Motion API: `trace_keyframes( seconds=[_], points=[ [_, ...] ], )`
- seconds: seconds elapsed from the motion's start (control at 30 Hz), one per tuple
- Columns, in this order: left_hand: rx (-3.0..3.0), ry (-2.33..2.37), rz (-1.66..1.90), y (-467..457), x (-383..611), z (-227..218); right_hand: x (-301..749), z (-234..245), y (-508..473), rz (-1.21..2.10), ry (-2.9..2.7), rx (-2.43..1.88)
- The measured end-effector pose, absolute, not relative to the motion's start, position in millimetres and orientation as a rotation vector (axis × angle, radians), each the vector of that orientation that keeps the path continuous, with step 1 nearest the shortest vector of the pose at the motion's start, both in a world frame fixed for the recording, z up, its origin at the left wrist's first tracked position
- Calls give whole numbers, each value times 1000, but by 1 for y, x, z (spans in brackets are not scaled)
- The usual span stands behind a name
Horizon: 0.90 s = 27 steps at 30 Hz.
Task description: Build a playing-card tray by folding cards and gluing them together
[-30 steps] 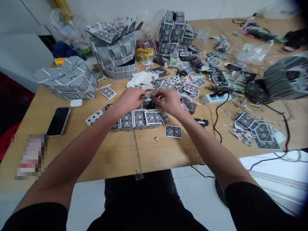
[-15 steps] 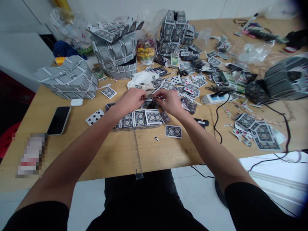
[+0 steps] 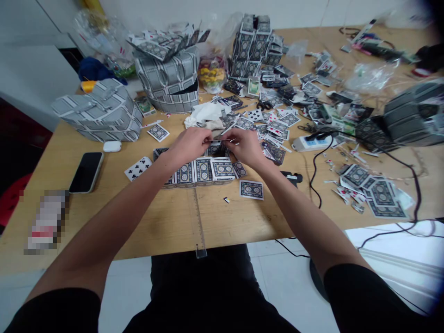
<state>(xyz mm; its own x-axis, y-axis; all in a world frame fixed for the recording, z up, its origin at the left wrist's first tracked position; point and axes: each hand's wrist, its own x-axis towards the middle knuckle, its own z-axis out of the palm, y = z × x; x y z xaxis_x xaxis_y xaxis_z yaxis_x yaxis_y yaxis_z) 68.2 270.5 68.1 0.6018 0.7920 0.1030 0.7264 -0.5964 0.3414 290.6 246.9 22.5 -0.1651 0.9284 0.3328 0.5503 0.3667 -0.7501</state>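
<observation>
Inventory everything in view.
thin piece: one, colour unclear, centre
card assembly: one, blue, centre
loose cards: many, mixed, centre, right
card models: at least four, grey, back, sides
ruler: one, clear, near edge
phone: one, black, left
small case: one, white, left
power strip: one, white, right
scissors: one, black, among cards
plastic bags: several, clear, back
other clutter: uncounted, mixed, throughout
table: one, tan, throughout
left hand: one, bare, centre
right hand: one, bare, centre

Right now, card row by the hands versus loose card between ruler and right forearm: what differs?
The card row holds several cards; the loose card is single. The card row stands raised; the loose card lies flat. The left forearm partly hides the row, not the card. Both show patterned backs.
</observation>
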Motion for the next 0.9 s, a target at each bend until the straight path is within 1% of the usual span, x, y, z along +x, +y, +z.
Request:
trace_keyframes(
  seconds=[0.27, 0.63, 0.9],
  points=[
    [2579, 1243, 357, 273, 70, 62, 290, 24, 246, 634, -1838, -1301],
    [2563, 1165, 315, 269, 61, 71, 291, 30, 241, 641, -1850, -1300],
    [2550, 1170, 359, 271, 58, 66, 290, 35, 238, 574, -1908, -1322]
  ],
)
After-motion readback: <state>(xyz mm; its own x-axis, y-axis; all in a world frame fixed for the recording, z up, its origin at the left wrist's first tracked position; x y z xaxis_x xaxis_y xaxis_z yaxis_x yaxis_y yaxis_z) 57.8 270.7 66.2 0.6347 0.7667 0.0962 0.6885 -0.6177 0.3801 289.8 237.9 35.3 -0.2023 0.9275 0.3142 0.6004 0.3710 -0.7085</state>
